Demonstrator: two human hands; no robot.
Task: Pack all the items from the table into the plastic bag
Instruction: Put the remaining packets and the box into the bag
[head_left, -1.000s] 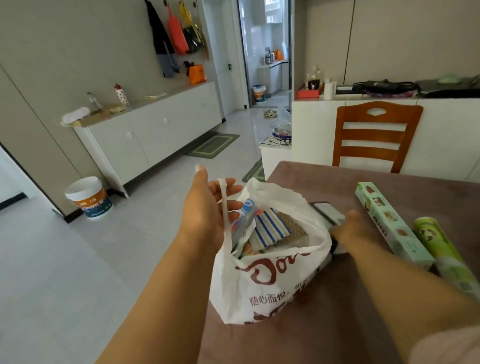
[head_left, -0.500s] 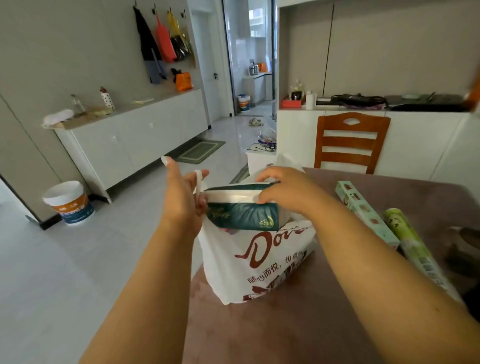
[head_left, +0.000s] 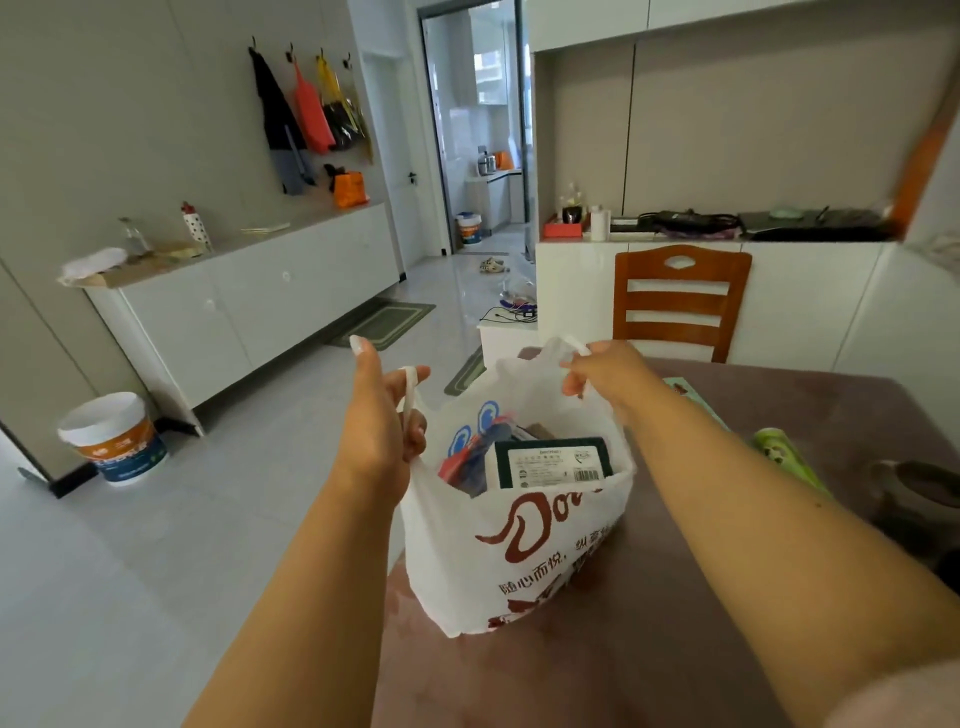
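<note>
1. We see the plastic bag (head_left: 519, 551) standing on the brown table (head_left: 649, 649), its mouth open.
2. Inside the bag, a dark green box (head_left: 553, 462) stands upright beside blue-and-red packets (head_left: 472, 447).
3. Our left hand (head_left: 384, 421) is closed on the bag's left handle; our right hand (head_left: 605, 374) pinches the right handle, pulling the mouth apart.
4. Right of the bag, a green tube (head_left: 784, 454) and a pale green box (head_left: 685, 389) lie on the table.
5. Beyond the bag stand a wooden chair (head_left: 680, 301) and white cabinets (head_left: 249, 306).
</note>
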